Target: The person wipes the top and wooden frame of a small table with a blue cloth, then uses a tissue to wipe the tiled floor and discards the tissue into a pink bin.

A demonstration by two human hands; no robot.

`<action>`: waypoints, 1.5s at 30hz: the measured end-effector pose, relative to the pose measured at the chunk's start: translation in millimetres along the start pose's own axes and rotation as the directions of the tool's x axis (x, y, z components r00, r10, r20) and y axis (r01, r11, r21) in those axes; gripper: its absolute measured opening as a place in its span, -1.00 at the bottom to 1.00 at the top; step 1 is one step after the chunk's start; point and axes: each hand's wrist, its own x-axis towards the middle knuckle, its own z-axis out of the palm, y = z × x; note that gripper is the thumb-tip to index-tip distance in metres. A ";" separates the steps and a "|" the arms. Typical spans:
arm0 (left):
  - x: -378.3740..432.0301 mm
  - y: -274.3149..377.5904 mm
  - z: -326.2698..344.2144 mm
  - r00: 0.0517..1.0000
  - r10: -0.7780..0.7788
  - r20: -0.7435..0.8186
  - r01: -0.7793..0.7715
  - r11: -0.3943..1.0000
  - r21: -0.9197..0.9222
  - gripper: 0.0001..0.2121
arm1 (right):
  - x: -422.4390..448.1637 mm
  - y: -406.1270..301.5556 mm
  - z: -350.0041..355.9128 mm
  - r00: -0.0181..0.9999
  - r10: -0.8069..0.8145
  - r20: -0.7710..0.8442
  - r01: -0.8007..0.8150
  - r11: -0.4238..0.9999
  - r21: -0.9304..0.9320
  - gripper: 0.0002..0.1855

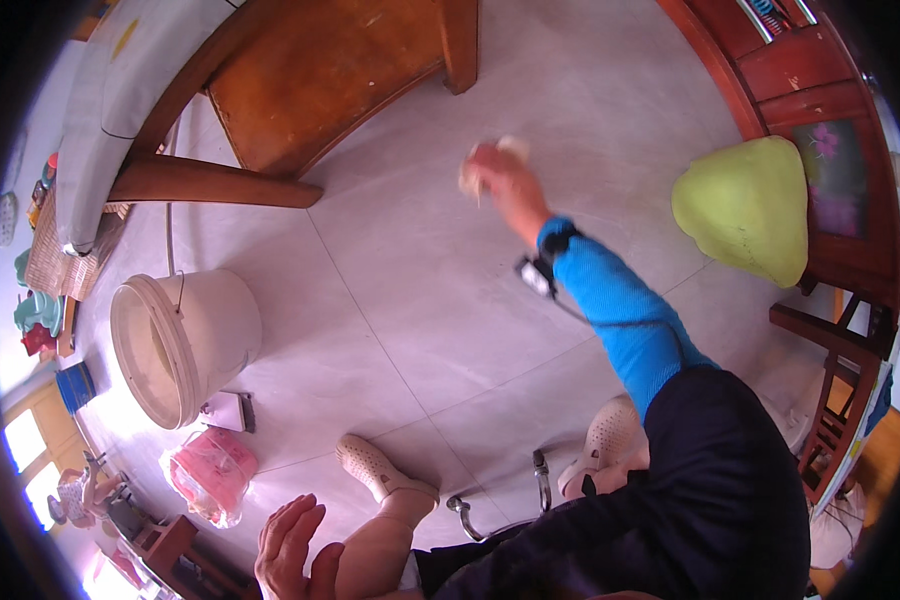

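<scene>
My right hand (499,176), in a blue sleeve, reaches out over the tiled floor. It is blurred, and its fingers are closed on a small pale object (515,146) whose kind I cannot tell. A small device (534,277) with a cable hangs at that wrist. Low in the picture, my left hand (296,555) is raised near my left leg with its fingers apart, holding nothing. Beyond the left hand, a pink package in clear plastic (210,469) lies on the floor. Next to that stands a white plastic bucket (229,322) with a wire handle.
A brown wooden table leg (225,180) and panel (322,75) stand ahead on the left. On the right, a yellow-green cover (742,210) sits against a red wooden cabinet (795,71). My feet wear beige clogs (379,465). Another person (75,495) is far left.
</scene>
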 end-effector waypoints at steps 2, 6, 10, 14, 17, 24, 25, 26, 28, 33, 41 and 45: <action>-1.9 -1.7 -1.6 1.000 0.005 0.002 -0.005 1.000 -0.020 -0.65 | -63.0 -44.3 -1.9 0.977 -0.031 0.210 0.018 0.998 0.063 -0.70; -4.6 -3.7 -4.1 1.000 -0.006 -0.006 0.006 0.999 -0.049 -0.65 | -128.0 -74.5 -38.7 0.870 -0.083 0.486 -0.061 0.960 0.274 -0.67; -14.0 -10.7 -5.4 1.000 0.002 -0.005 -0.003 0.998 -0.060 -0.64 | -81.1 -15.3 -62.1 0.799 0.558 0.223 -0.485 0.380 0.787 -0.68; -20.8 -14.9 -6.5 1.000 0.001 -0.002 -0.001 0.998 -0.064 -0.62 | 0.2 72.3 -108.3 0.788 0.530 -0.312 -0.553 0.833 0.018 -0.65; -28.2 -20.8 -4.6 1.000 -0.005 -0.021 0.004 0.998 -0.058 -0.62 | 3.5 26.7 -53.8 0.903 0.398 -0.159 -0.410 0.911 -0.049 -0.72; -42.4 -38.5 -9.1 0.998 -0.035 -0.061 0.030 0.996 -0.081 -0.64 | -34.3 -71.6 26.3 0.969 0.136 0.209 -0.200 0.923 0.329 -0.73; -45.6 -40.8 -9.6 0.996 -0.054 -0.065 0.048 0.995 -0.087 -0.64 | -9.9 -59.7 21.5 0.957 0.269 0.112 -0.288 0.932 0.219 -0.72; -49.1 -43.8 -8.7 0.996 -0.067 -0.064 0.060 0.994 -0.095 -0.65 | 17.9 -40.5 18.1 0.921 0.388 -0.003 -0.386 0.916 0.109 -0.70; -53.7 -52.9 -6.8 0.996 -0.055 -0.064 0.049 0.994 -0.095 -0.65 | 52.6 5.6 16.2 0.911 0.329 -0.248 -0.303 0.943 0.140 -0.68; -53.0 -57.5 -10.5 0.998 -0.018 -0.067 0.012 0.996 -0.085 -0.65 | 61.2 -31.1 68.7 0.994 -0.065 0.090 0.072 0.995 -0.068 -0.58; -78.8 -66.0 -12.2 0.995 -0.001 -0.096 -0.010 0.992 -0.124 -0.66 | -121.9 -123.1 -4.6 0.768 -0.225 0.600 0.201 0.974 0.108 -0.60; -88.4 -67.7 -9.1 0.993 0.047 -0.112 -0.061 0.990 -0.129 -0.66 | -120.7 -109.4 -28.9 0.841 -0.013 0.541 -0.149 0.955 0.255 -0.64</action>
